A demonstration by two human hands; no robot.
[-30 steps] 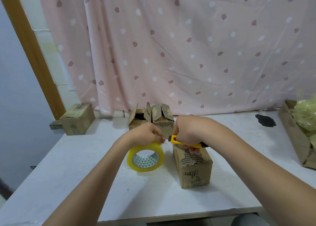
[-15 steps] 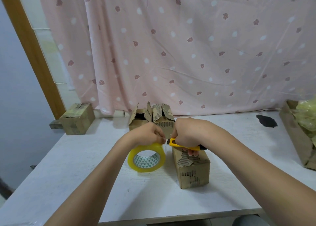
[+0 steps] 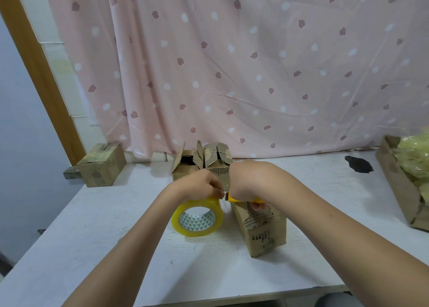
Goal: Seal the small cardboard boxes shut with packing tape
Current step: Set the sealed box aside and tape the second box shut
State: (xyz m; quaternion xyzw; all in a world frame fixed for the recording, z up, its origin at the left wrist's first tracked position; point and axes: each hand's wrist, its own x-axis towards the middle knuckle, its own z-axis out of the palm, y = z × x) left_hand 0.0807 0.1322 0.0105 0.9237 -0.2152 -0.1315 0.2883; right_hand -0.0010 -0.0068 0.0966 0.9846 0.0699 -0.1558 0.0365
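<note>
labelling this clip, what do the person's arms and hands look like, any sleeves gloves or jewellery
Both arms are bare as far up the forearm as the frame shows; no sleeve is visible. The left hand and right hand are bare too, with no gloves. No watch, bracelet or ring shows on the wrists or the visible fingers, and no markings are visible on either arm.

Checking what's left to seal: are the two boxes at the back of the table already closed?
No, the two back boxes have their flaps standing up, and the left one shows a dark open inside.
</note>
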